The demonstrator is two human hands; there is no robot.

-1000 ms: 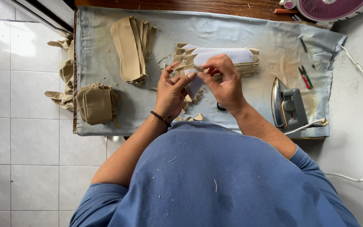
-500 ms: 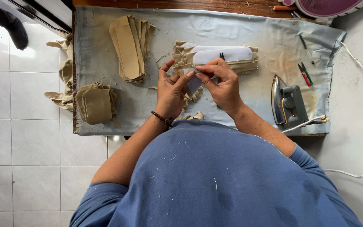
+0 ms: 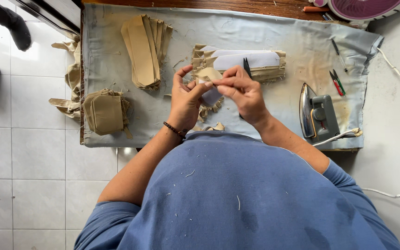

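My left hand (image 3: 185, 98) and my right hand (image 3: 242, 92) meet over the cloth-covered table (image 3: 278, 97), both pinching a small tan fabric piece with white lining (image 3: 208, 78). Thin black scissors (image 3: 246, 67) stick up from my right hand's grip. Just beyond my hands lies a stack of tan pieces with white paper on top (image 3: 246, 62). Small tan offcuts (image 3: 211, 109) lie under my hands.
A pile of long tan strips (image 3: 145, 48) lies at the back left, a stack of folded tan squares (image 3: 106, 111) at front left. An iron (image 3: 318, 115) stands at the right, snips and pens (image 3: 336, 81) beyond it. A dark-socked foot (image 3: 17, 25) is on the tiled floor at left.
The view shifted slightly. My hands have drawn closer together on the fabric piece, and the dark-socked foot at upper left has come further into view.
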